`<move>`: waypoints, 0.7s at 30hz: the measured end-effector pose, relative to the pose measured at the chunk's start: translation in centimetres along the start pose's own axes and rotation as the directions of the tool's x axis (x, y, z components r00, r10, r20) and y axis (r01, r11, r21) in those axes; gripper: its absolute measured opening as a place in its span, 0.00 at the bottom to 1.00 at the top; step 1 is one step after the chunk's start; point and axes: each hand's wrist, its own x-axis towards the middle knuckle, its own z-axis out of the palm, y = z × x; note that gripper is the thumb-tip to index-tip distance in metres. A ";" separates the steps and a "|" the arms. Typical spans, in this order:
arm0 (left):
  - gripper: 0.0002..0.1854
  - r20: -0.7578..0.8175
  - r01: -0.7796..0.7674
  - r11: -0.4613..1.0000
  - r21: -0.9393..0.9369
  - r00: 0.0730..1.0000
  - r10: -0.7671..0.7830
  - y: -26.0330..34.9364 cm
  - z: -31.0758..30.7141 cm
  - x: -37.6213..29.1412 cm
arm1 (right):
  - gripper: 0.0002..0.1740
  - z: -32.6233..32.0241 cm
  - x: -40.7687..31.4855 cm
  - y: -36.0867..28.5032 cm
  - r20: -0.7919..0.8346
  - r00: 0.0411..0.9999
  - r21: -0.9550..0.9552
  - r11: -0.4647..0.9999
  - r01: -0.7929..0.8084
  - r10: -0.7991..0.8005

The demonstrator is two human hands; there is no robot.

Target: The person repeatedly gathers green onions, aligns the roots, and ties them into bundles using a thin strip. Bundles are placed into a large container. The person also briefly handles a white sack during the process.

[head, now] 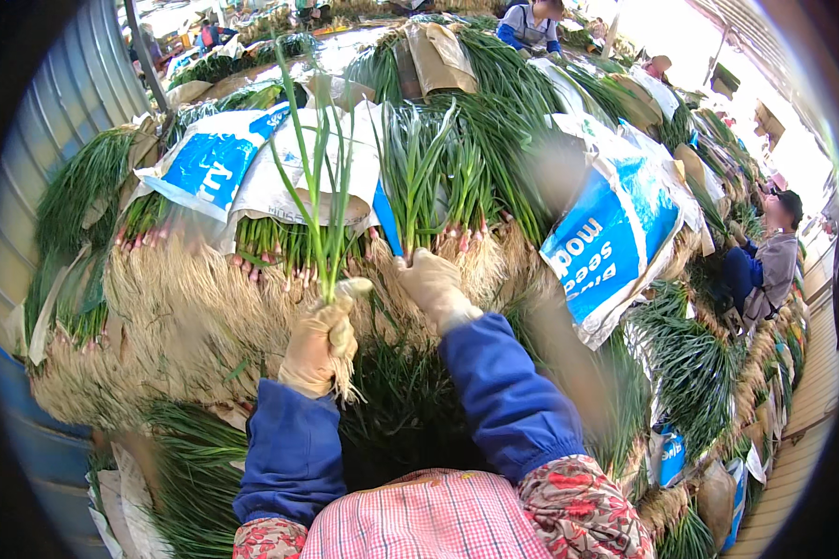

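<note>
My left hand (321, 339), in a pale glove, is closed round the lower ends of some green onions (318, 202); their leaves stand upright above the fist and whitish roots hang below it. My right hand (430, 283), gloved too, reaches to the heap beside a long blue strip-like tool (387, 218), whose lower end meets my thumb and fingertips; part of the grip is hidden. Just above that hand, green onion stalks (416, 189) rise from the row. Trimmed-looking bundles with pale roots (196, 300) lie along the front of the heap.
Printed blue and white sacks cover onions at left (210, 161) and right (605, 230). Brown paper (440, 59) lies on the heap's top. A corrugated metal wall (77, 105) borders the left. Co-workers sit among heaps at the right (769, 258) and the back (531, 28).
</note>
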 end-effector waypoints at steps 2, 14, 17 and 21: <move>0.17 -0.088 0.085 0.996 0.030 0.993 -0.082 -0.8 -0.4 0.7 | 0.20 -0.8 0.6 -1.2 0.071 0.997 -0.084 0.996 -0.034 0.040; 0.10 -0.062 0.042 0.997 0.063 0.997 -0.038 -5.1 -1.4 2.4 | 0.31 2.4 -6.4 0.2 0.169 0.983 0.331 0.943 0.004 -0.064; 0.11 -0.080 0.085 0.956 0.280 0.995 -0.065 -4.9 -0.7 1.9 | 0.19 4.0 -4.3 -0.1 0.428 0.901 0.902 0.096 -0.421 -0.076; 0.14 -0.152 0.077 0.960 0.269 0.988 -0.036 -4.8 0.3 1.5 | 0.16 6.1 -5.3 -1.1 0.276 0.946 0.912 -0.355 -0.203 0.168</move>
